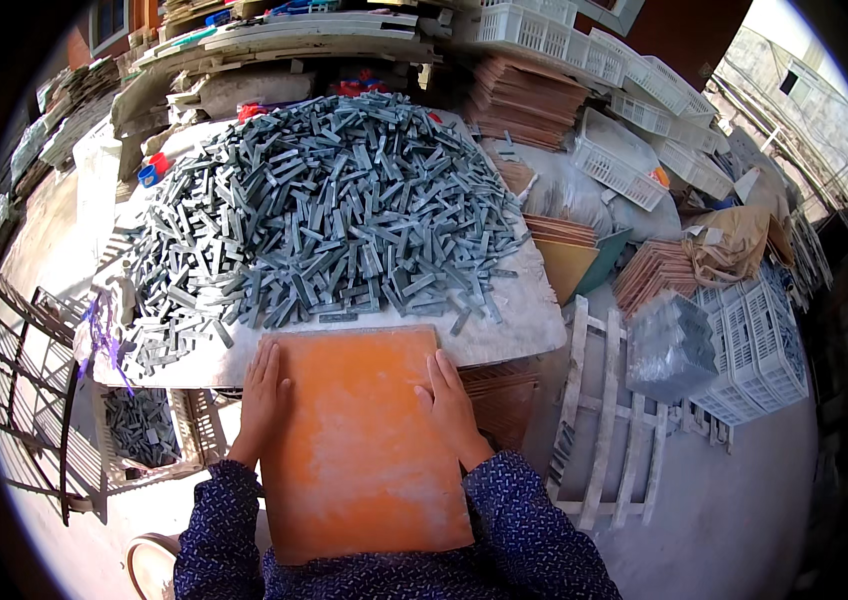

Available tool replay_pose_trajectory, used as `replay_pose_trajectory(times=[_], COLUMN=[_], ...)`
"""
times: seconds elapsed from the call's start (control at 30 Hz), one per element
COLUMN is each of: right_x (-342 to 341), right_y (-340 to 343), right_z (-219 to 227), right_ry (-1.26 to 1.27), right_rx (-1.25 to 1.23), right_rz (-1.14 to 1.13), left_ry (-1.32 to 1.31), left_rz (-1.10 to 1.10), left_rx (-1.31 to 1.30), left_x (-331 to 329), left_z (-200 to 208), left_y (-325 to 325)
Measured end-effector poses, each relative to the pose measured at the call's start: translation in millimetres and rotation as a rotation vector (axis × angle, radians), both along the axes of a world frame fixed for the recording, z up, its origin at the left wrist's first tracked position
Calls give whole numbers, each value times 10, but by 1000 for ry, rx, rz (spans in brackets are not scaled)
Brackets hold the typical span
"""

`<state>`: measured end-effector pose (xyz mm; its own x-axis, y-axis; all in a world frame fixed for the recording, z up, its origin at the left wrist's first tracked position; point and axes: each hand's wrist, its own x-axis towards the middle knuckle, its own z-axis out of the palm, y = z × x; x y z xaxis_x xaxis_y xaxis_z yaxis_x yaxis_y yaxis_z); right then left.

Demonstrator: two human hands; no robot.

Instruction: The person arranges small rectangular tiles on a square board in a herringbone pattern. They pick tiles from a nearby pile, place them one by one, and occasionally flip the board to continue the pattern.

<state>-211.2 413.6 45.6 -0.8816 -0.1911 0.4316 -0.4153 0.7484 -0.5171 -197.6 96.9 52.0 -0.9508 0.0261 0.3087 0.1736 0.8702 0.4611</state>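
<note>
Board (364, 440) in flat orange, front and centre: far end overlapping the near edge of the white-topped table (509, 335), near end right up against the dark-blue patterned clothing (534, 520). Left hand (259, 400) along the left side by the far corner, open, fingers straight, thumb over the face. Right hand (454, 405) opposite, open too, fingers stretched forward, thumb just over the edge. No tight grip on show at either side; underside hidden, so impossible to tell what bears the weight. And just past the far edge, a great heap of grey strips (344, 220), with strays very close by. Down left, below table level, more strips in a pale crate (185, 430). Looks stiff, probably of modest weight, manageable with two hands. Pale, dusty smears across the face, so perhaps slightly slippery. Hardly fragile, though possibly prone to chipping at the corners. Best held by both long sides, near the middle, thumbs above, fingers beneath.
</note>
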Motion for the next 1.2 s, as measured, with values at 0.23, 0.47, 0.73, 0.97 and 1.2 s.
replay_pose_trajectory(times=[0.23, 0.47, 0.73, 0.97, 1.2], right_x=[427, 284, 118, 55, 97], right_y=[60, 225, 247, 207, 201], right_z=[119, -183, -37, -157, -59], right_ry=[-821, -1035, -1199, -978, -1072], right_rx=[-610, -1079, -1154, -1038, -1120], right_rz=[-148, 27, 50, 36, 61], left_ry=[-577, -949, -1019, -831, -928], left_rz=[239, 47, 138, -3, 108], left_rx=[1467, 1688, 1733, 1595, 1644], left_x=[571, 394, 165, 259, 320], left_z=[-66, -74, 63, 71, 67], left_y=[-119, -269, -252, -121, -155])
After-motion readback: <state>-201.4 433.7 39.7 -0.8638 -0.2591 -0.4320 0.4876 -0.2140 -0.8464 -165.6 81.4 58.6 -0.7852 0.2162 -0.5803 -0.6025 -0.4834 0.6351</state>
